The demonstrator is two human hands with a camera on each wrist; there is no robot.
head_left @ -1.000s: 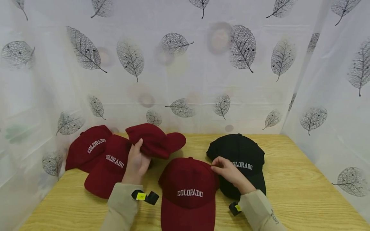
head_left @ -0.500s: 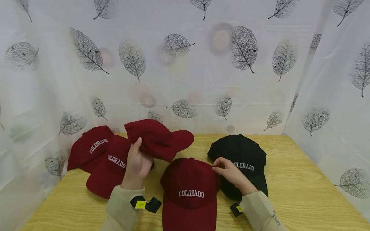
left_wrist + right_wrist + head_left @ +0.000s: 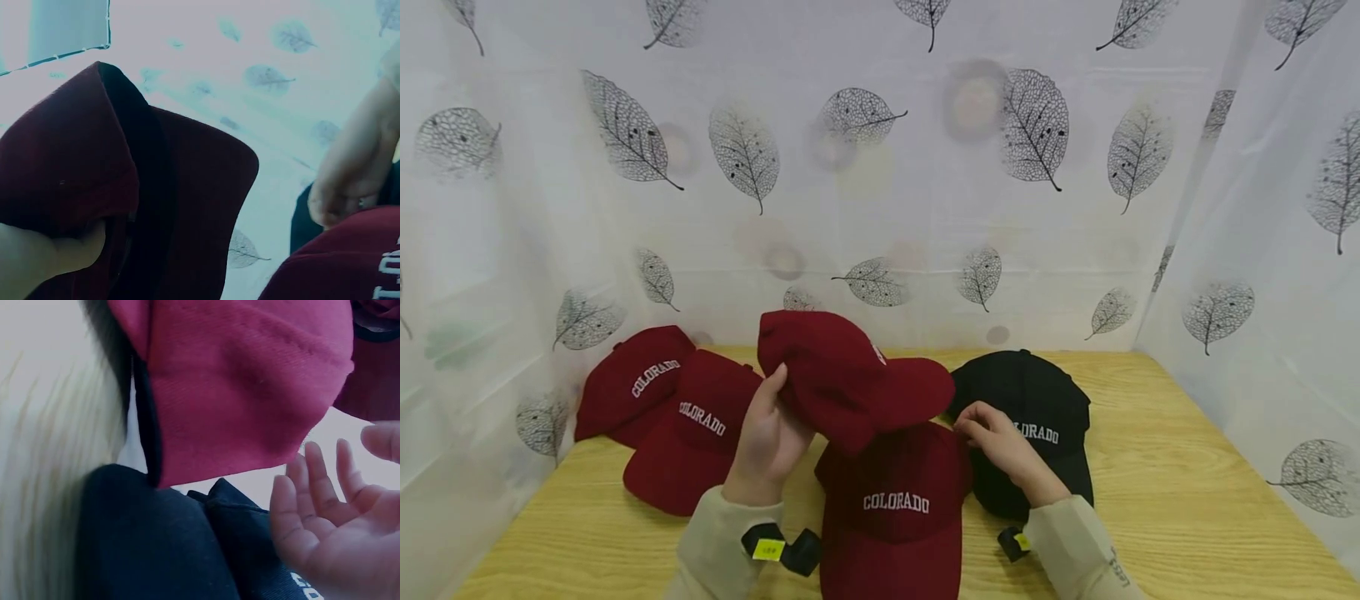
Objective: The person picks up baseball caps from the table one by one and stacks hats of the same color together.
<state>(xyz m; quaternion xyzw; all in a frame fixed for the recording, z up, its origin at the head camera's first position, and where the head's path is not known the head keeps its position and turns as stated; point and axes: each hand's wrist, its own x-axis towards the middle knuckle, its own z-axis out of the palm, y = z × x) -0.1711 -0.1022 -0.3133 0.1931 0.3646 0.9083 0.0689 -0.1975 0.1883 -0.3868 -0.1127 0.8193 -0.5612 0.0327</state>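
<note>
My left hand (image 3: 775, 442) grips a dark red baseball cap (image 3: 827, 375) by its back edge, thumb outside. The cap is held sideways, its brim to the right, above the crown of another red cap (image 3: 891, 508) that faces me on the table. In the left wrist view the held cap (image 3: 69, 144) shows its dark inner side, with the thumb (image 3: 81, 250) on the fabric. My right hand (image 3: 1003, 446) is beside the right side of the front red cap. The right wrist view shows its fingers (image 3: 322, 487) loosely bent, holding nothing, close to the cap's edge (image 3: 250, 425).
A black cap (image 3: 1022, 392) lies behind my right hand. Two overlapping red caps, one behind (image 3: 625, 383) and one in front (image 3: 700, 417), lie at the left of the wooden table (image 3: 1172, 500). A leaf-print curtain (image 3: 917, 208) encloses the back and sides.
My left hand has carried its red cap to the right, over the front red cap's crown. The right hand's fingers have come slightly away from that cap's side.
</note>
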